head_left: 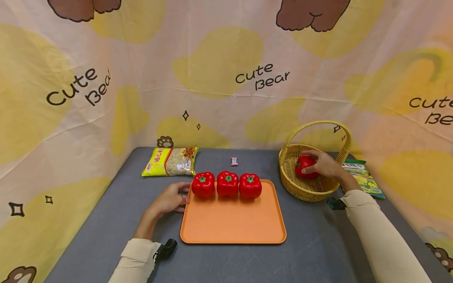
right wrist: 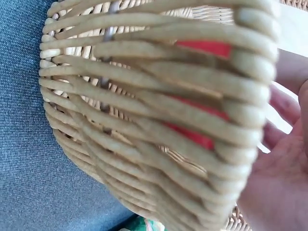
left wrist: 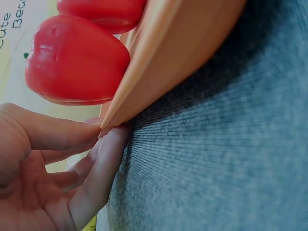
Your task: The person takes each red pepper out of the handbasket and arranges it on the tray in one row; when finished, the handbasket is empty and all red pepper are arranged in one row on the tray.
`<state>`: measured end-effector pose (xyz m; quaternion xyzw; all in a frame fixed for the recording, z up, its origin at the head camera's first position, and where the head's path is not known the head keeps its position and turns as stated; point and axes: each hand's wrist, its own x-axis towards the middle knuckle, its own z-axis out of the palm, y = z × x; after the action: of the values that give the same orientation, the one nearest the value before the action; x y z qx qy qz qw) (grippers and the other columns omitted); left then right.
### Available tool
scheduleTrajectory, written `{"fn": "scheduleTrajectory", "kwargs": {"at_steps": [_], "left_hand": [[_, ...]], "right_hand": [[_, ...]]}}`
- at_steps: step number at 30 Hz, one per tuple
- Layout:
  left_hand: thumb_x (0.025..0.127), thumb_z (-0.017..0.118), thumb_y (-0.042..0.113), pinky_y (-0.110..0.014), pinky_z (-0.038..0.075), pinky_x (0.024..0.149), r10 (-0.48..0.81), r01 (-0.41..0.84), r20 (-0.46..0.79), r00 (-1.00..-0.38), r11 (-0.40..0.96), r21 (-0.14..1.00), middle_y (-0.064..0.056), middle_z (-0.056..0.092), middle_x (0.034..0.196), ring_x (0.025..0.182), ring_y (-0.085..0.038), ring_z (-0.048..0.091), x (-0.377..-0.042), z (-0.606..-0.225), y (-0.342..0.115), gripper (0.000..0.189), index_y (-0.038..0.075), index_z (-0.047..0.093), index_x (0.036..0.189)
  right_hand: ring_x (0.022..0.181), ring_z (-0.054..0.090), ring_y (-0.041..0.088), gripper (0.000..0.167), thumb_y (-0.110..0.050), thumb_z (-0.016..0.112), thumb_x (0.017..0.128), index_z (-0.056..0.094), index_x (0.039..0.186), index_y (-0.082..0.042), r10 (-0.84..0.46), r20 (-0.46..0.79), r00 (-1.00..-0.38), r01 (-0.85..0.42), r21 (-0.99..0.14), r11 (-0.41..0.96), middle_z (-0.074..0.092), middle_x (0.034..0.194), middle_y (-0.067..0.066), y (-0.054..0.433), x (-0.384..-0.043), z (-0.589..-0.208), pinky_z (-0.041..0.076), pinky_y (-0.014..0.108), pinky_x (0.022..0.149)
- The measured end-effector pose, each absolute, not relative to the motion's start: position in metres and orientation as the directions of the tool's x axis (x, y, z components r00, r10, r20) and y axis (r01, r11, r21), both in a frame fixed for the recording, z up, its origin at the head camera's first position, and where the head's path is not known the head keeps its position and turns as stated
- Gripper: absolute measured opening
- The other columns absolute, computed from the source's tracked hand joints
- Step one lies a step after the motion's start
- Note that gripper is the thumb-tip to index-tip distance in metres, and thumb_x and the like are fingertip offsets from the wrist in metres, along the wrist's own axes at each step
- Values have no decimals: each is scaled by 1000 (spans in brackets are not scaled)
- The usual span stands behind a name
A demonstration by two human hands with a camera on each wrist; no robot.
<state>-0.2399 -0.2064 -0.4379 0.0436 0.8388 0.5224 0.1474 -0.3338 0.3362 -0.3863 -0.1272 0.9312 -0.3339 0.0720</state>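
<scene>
Three red bell peppers (head_left: 227, 184) with green stems stand in a row along the far side of an orange tray (head_left: 233, 224). My left hand (head_left: 172, 199) is at the tray's left edge; in the left wrist view its thumb and fingers (left wrist: 103, 166) pinch the rim, close beside a bell pepper (left wrist: 77, 62). Over at the right, my right hand (head_left: 323, 164) reaches into a wicker basket (head_left: 308, 194) and grips another red bell pepper (head_left: 306, 167). From the right wrist, the basket's woven wall (right wrist: 159, 96) hides most of that pepper.
A yellow food bag (head_left: 170, 161) lies behind the tray at the left. A small wrapped candy (head_left: 234, 161) sits at the back of the grey table (head_left: 226, 263). A green packet (head_left: 364, 179) lies right of the basket, whose tall handle (head_left: 318, 122) arches up. Printed cloth walls enclose the table.
</scene>
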Motion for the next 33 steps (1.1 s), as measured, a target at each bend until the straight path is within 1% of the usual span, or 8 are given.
{"fn": "scheduleTrajectory", "kwargs": {"at_steps": [8, 15, 18, 22, 24, 28, 31, 33], "left_hand": [[95, 60, -6, -45, 67, 75, 234, -81, -203, -951, 444, 892, -31, 54, 146, 113, -34, 70, -240, -439, -207, 63, -10, 43, 155], [94, 59, -6, -44, 67, 74, 234, -83, -201, -951, 436, 896, -32, 54, 147, 113, -34, 70, -241, -440, -207, 63, -10, 43, 155], [94, 59, -6, -43, 67, 74, 229, -83, -202, -952, 442, 893, -31, 54, 146, 113, -34, 70, -240, -440, -207, 63, -9, 43, 155], [93, 59, -7, -43, 67, 73, 222, -81, -201, -954, 453, 888, -31, 55, 144, 112, -33, 70, -240, -439, -206, 63, -9, 44, 154], [93, 59, -7, -43, 67, 73, 222, -79, -199, -955, 457, 886, -30, 55, 144, 111, -33, 69, -240, -439, -206, 63, -9, 44, 154], [93, 59, -7, -43, 67, 73, 225, -73, -194, -955, 454, 888, -30, 55, 143, 111, -32, 69, -240, -439, -206, 63, -10, 43, 154], [93, 58, -7, -43, 67, 73, 226, -74, -194, -955, 452, 889, -30, 55, 144, 110, -32, 69, -240, -439, -206, 63, -9, 43, 155], [93, 59, -7, -43, 67, 73, 222, -79, -196, -955, 448, 891, -30, 56, 144, 110, -32, 69, -240, -439, -206, 63, -9, 44, 155]], "right_hand": [[134, 52, 52, 82, -36, 80, 94, 43, 159, -1, -270, -24, -963, -195, -632, 750, 49, 152, 30, 340, -327, -384, 53, 63, 104], [132, 53, 50, 82, -42, 77, 95, 44, 158, -1, -235, 5, -972, -185, -634, 751, 53, 146, 31, 341, -315, -377, 52, 64, 103], [132, 51, 50, 82, -42, 77, 95, 44, 158, 0, -233, 16, -972, -190, -639, 746, 52, 146, 31, 340, -310, -373, 52, 63, 102], [135, 49, 50, 80, -41, 77, 95, 45, 157, -2, -231, 42, -972, -202, -653, 730, 50, 149, 28, 340, -299, -369, 53, 62, 100], [136, 49, 49, 80, -41, 78, 95, 44, 157, -3, -233, 57, -971, -212, -657, 724, 50, 150, 27, 340, -294, -367, 55, 57, 98], [134, 52, 47, 78, -39, 78, 96, 44, 157, -4, -244, 78, -967, -231, -675, 700, 50, 150, 25, 341, -285, -365, 59, 40, 91], [132, 54, 45, 77, -37, 79, 96, 45, 157, -6, -246, 95, -965, -243, -686, 686, 51, 149, 23, 340, -278, -363, 57, 27, 88], [131, 54, 44, 76, -36, 79, 95, 45, 157, -6, -247, 104, -963, -248, -693, 677, 51, 149, 23, 339, -273, -362, 56, 21, 86]]}}
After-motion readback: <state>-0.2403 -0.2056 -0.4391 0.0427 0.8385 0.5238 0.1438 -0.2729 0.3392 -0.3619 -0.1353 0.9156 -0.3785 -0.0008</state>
